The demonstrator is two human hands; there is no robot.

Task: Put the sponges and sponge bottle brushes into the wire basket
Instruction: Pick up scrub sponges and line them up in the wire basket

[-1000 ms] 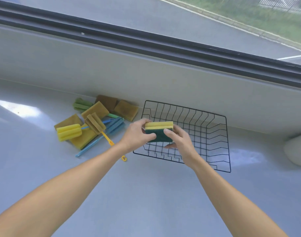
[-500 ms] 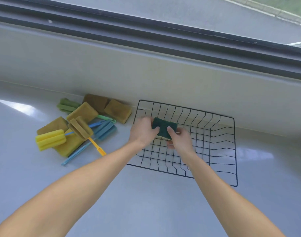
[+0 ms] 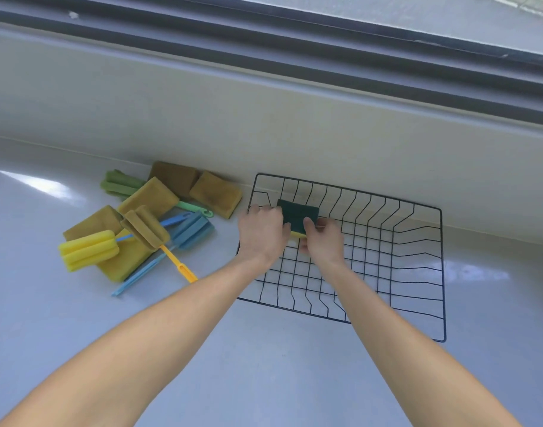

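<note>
A black wire basket (image 3: 418, 272) lies on the pale counter against the wall. Inside its far left corner, both hands hold a green-topped yellow sponge (image 3: 296, 214): my left hand (image 3: 262, 234) grips its left end and my right hand (image 3: 322, 241) pinches its right end. Left of the basket lies a pile of brownish-yellow sponges (image 3: 216, 192) and sponge bottle brushes: a yellow-headed one (image 3: 88, 249), a brown-headed one with an orange handle (image 3: 147, 228), a blue one (image 3: 191, 229) and a green one (image 3: 119, 184).
A low white wall (image 3: 294, 134) runs behind the counter, with a dark window track (image 3: 294, 47) above it. The counter surface (image 3: 264, 365) spreads in front of the basket and the pile.
The sponge has been turned green side up and lowered from above the basket's front left into its far left corner. Both hands moved with it, away from me.
</note>
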